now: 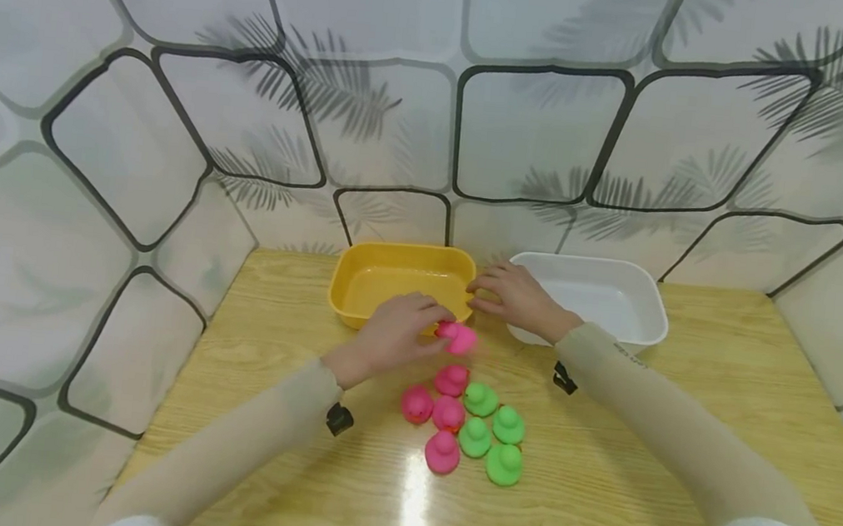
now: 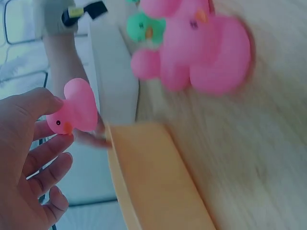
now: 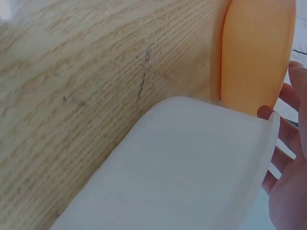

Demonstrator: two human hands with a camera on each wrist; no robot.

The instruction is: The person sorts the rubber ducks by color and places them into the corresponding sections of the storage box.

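Note:
Thumb and fingers of my left hand (image 1: pixel 398 334) pinch a pink rubber duck (image 1: pixel 462 338) just in front of the yellow tub (image 1: pixel 375 280). In the left wrist view that duck (image 2: pixel 80 109) is tilted, its orange beak by the fingertips. My right hand (image 1: pixel 516 298) reaches over the left end of the white tub (image 1: pixel 613 305), with its fingertips right at the yellow tub's right rim. Seen from the right wrist, its fingers (image 3: pixel 288 134) are loosely spread near both rims and hold no duck.
Several pink ducks (image 1: pixel 442 452) stand on the wooden table (image 1: pixel 284 451) in front of the tubs. Several green ducks (image 1: pixel 505 464) stand close on their right. A patterned wall covering (image 1: pixel 403 128) rises behind the tubs and along both sides.

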